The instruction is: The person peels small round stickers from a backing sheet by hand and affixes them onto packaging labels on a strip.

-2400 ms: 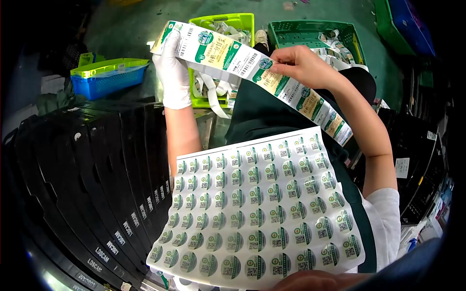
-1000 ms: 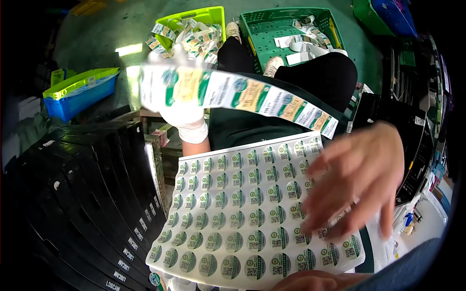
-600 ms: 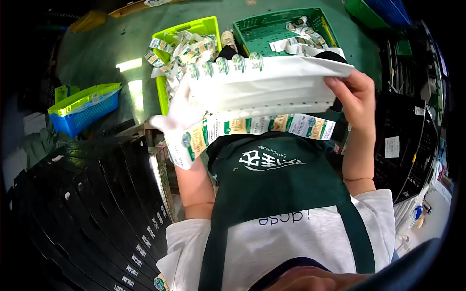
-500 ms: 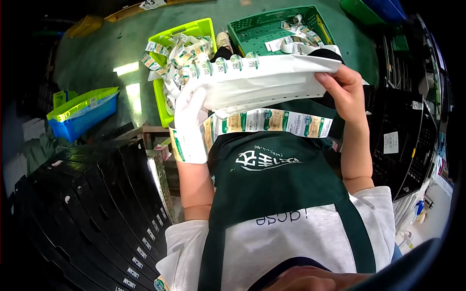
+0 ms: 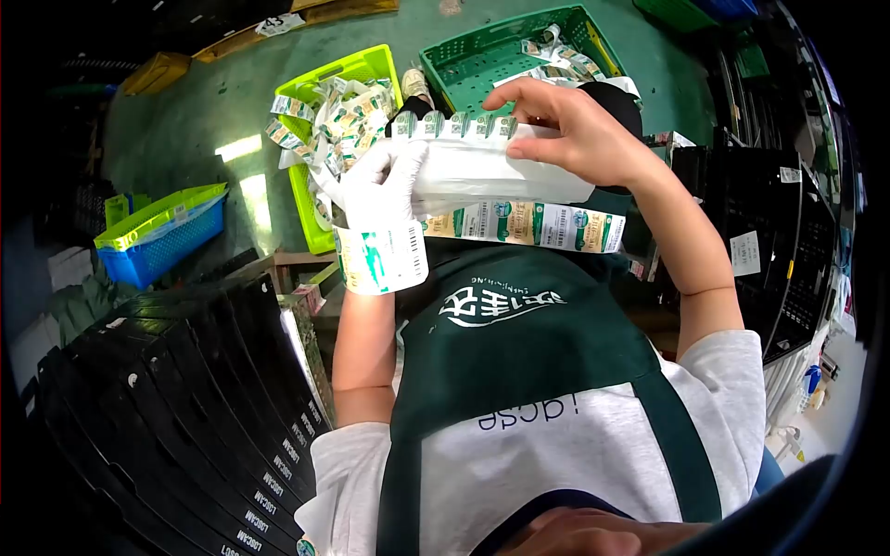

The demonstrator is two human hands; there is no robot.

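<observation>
My left hand (image 5: 385, 190), in a white glove, pinches the left end of the folded white sticker sheet (image 5: 491, 171). A row of round green stickers stands up along the sheet's top edge. The strip of printed labels (image 5: 519, 225) wraps around my left wrist and runs to the right below the sheet. My right hand (image 5: 552, 130) is bare and sits at the right part of the top edge, thumb and forefinger apart on either side of the last round sticker. Whether those fingertips touch the sticker is unclear.
A lime green crate (image 5: 311, 204) full of label strips stands on the floor beyond my left hand. Beside it is a dark green crate (image 5: 454, 56) with more strips. Black folded crates (image 5: 176, 398) line the left side, near a blue basket (image 5: 167, 246). Black crates (image 5: 769, 241) stand at right.
The sheet was lifted off my lap and folded over. My right hand let go of its right corner and moved left to the sticker row. The label strip now hangs from my left wrist.
</observation>
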